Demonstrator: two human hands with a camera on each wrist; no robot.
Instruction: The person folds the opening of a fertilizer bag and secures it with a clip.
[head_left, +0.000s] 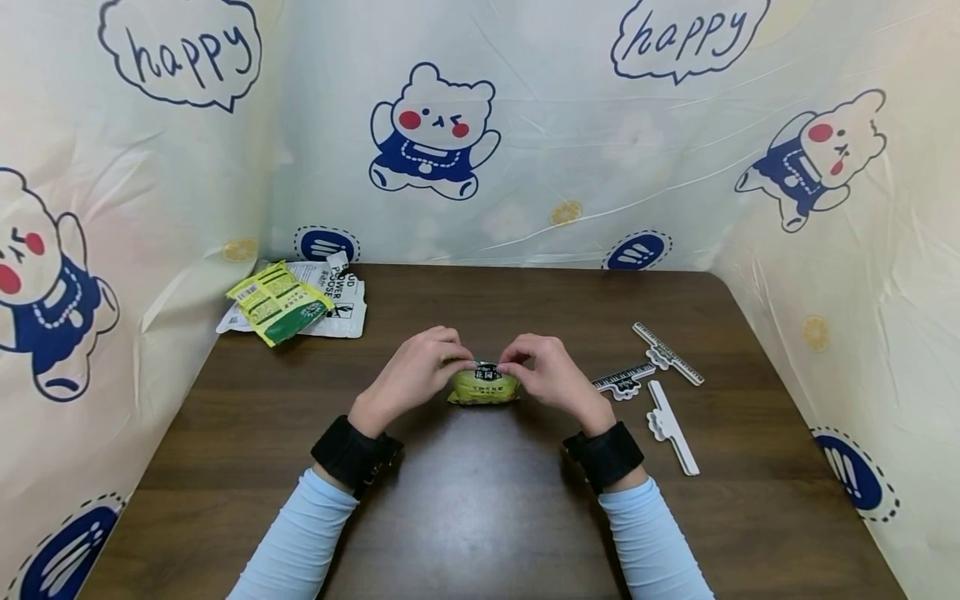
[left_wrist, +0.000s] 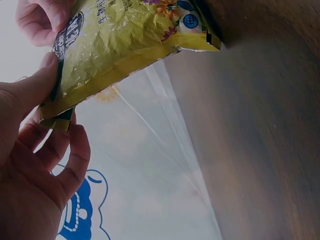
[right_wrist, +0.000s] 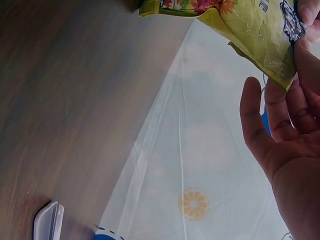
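Observation:
A yellow-green printed packet stands on the table between both hands, its dark-labelled top edge uppermost. My left hand pinches that edge at its left end between thumb and fingers. At the other end my right hand pinches the same edge. In the left wrist view the packet looks wrinkled and full, with flowers printed near its base. The right wrist view has the packet at the top, the thumb on its label side and the other fingers partly behind it. Whether the top is sealed or torn cannot be told.
Right of the hands lie three sealing clips: a black-and-white one, a striped one and a white one. At the back left, a yellow-green packet lies over a white pouch. A printed sheet walls the table.

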